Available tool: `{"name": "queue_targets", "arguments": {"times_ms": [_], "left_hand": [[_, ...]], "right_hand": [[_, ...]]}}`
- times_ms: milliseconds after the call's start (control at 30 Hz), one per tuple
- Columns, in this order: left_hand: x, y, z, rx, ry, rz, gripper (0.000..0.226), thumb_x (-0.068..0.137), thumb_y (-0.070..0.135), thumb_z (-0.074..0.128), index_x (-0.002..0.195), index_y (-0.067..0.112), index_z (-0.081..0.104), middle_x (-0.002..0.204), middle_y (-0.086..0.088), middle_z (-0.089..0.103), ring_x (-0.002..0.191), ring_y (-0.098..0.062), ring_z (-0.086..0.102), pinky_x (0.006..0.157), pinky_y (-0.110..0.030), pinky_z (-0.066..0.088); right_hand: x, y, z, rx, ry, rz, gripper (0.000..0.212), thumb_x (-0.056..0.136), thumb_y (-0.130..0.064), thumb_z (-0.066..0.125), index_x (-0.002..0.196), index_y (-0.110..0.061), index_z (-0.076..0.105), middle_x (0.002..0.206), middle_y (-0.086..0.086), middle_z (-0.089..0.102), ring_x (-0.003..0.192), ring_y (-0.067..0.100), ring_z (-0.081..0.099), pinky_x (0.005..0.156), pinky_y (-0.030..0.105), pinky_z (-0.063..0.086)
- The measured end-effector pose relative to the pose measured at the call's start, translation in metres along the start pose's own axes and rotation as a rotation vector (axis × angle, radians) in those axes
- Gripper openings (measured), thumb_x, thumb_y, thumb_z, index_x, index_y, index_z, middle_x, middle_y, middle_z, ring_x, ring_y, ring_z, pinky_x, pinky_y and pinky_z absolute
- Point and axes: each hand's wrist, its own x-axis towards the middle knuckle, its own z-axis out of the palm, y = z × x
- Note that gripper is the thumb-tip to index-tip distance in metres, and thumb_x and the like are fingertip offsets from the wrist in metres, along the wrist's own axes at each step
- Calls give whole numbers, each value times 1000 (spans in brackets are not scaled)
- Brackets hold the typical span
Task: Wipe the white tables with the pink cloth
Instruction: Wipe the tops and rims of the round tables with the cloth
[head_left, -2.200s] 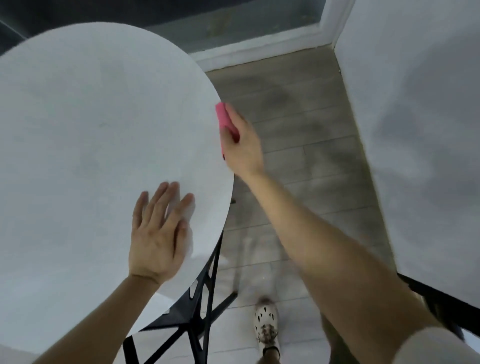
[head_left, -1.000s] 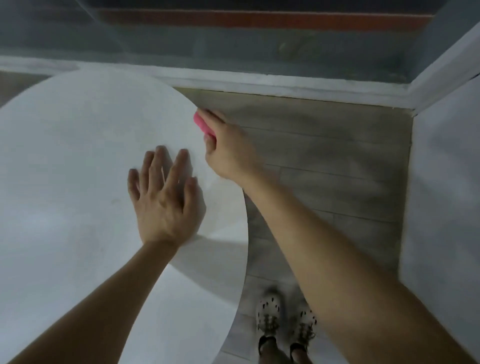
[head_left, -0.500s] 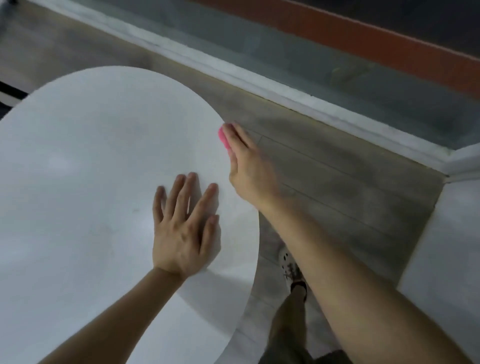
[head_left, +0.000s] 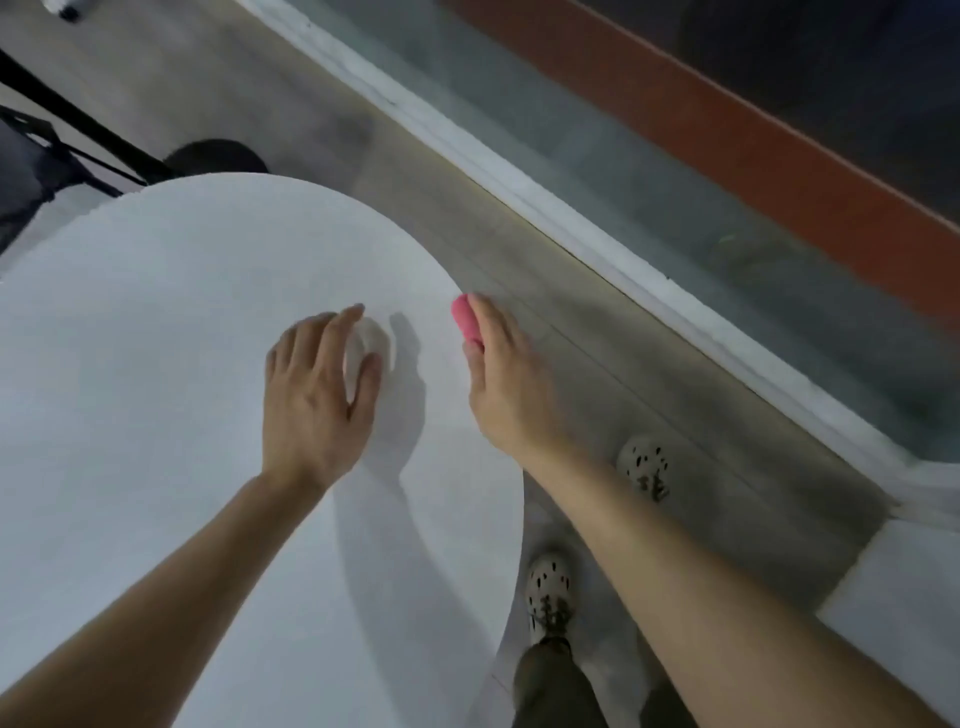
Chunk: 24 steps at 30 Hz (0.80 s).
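At the far left, a dark chair frame (head_left: 57, 124) had come into sight beyond the round white table (head_left: 156, 374), which half a second earlier filled that side alone. On the tabletop the person's left hand (head_left: 317, 395), flat with fingers spread a moment before, now arched loosely, fingertips down, thumb apart, holding nothing. To its right, at the table's right rim, the pink cloth (head_left: 466, 323) stayed pressed to the edge much as before. It was folded into a narrow pad, its long axis running along the rim and its rounded end pointing away from the person towards the white sill (head_left: 597, 228). The right hand (head_left: 506, 387) gripped it, fingers laid over the outer side and thumb tucked below. Two spotted white shoes (head_left: 644, 465) stood on the wood-grain floor (head_left: 545, 270), where only one had shown. The corner of a second white table (head_left: 909, 613) lay at the far right.
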Motion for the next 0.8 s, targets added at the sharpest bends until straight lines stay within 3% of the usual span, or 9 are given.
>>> {"name": "queue_targets", "arguments": {"times_ms": [133, 200, 300, 367, 433, 567, 700, 800], "left_hand": [[84, -42, 11, 103, 7, -346, 62, 112, 55, 29, 169, 30, 29, 174, -7, 33, 164, -31, 23, 133, -55, 19], [122, -57, 21, 167, -72, -488, 69, 109, 62, 21, 171, 33, 18, 180, -8, 18, 168, -30, 9, 134, -59, 9], [145, -58, 35, 208, -50, -594, 70, 108, 59, 20, 170, 27, 18, 180, -11, 12, 167, -33, 6, 131, -64, 6], [144, -52, 37, 220, -23, -618, 67, 110, 57, 23, 170, 26, 21, 180, -11, 12, 168, -31, 6, 132, -62, 5], [141, -46, 35, 231, -22, -632, 67, 110, 56, 25, 170, 25, 22, 181, -9, 12, 168, -28, 5, 133, -61, 5], [144, -47, 36, 253, -1, -669, 77, 110, 58, 29, 172, 14, 16, 182, -6, 12, 169, -21, 2, 135, -56, 6], [139, -51, 41, 255, 110, -840, 81, 107, 59, 34, 172, 12, 18, 181, -6, 14, 169, -20, 4, 136, -53, 7], [141, -48, 43, 258, 84, -931, 80, 107, 59, 32, 172, 13, 18, 182, -8, 12, 169, -23, 2, 135, -56, 5]], "right_hand": [[117, -11, 18, -23, -131, -152, 45, 114, -19, 44, 158, -8, 50, 155, 9, 57, 133, 32, 58, 109, 46, 47], [98, -7, 15, 68, -99, -167, 43, 114, -18, 46, 155, -8, 53, 151, 3, 60, 133, 20, 60, 109, 36, 50], [39, 7, -15, 99, -150, -116, 50, 117, -32, 42, 166, -23, 40, 166, -14, 43, 148, -5, 41, 117, 16, 39], [29, 14, -27, 48, -216, -140, 53, 117, -33, 42, 169, -25, 35, 173, -13, 34, 154, -7, 32, 119, 10, 32], [65, 11, -19, 64, -293, -174, 51, 117, -26, 42, 167, -18, 37, 172, -7, 36, 155, 4, 37, 122, 13, 32], [209, -30, 44, 168, -453, -316, 47, 111, -16, 49, 158, -9, 52, 159, 3, 54, 139, 23, 57, 115, 36, 47], [269, -60, 87, 153, -553, -389, 46, 110, -14, 55, 155, -12, 57, 153, 2, 61, 133, 21, 60, 112, 26, 45], [234, -38, 55, 185, -497, -346, 43, 112, -11, 54, 155, -10, 57, 157, 1, 58, 143, 15, 56, 118, 34, 47]]}}
